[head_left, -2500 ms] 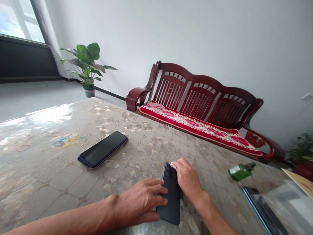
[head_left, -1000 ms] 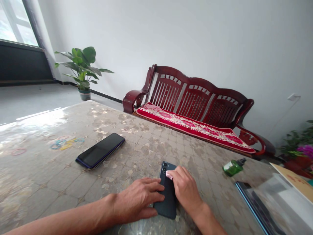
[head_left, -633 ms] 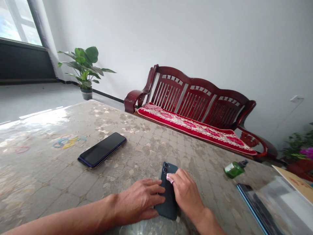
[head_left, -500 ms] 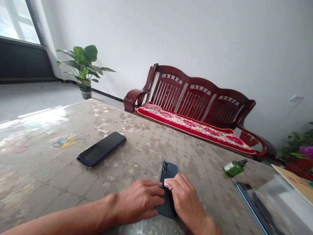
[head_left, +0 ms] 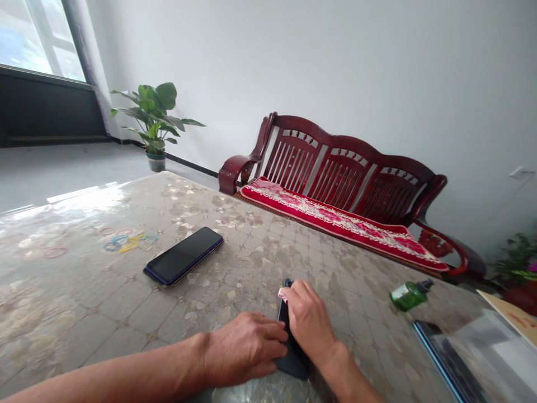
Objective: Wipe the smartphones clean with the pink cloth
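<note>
A dark blue smartphone point(head_left: 293, 361) lies back up on the table, partly hidden by both hands. My left hand point(head_left: 251, 347) holds it along its left side, with the fingertips over the edge and the thumb near the bottom end. A small folded pink cloth point(head_left: 284, 293) pokes out of my closed right hand point(head_left: 308, 316), pressed on the upper part of the phone by the cameras. My right hand covers most of the cloth. Farther off to the left, another smartphone point(head_left: 184, 256) rests screen up, untouched.
Several coloured rubber bands point(head_left: 130, 242) lie at the left. To the right are a green spray bottle point(head_left: 409, 295) on its side, a blue-edged phone point(head_left: 440, 355) and a clear plastic sheet point(head_left: 482, 352). Beyond the patterned table point(head_left: 235, 263) stands a wooden bench point(head_left: 348, 179).
My right hand has slid the pink cloth up the phone toward its camera end, covering the cameras. My left hand stays at the phone's left side. The view has shifted slightly left.
</note>
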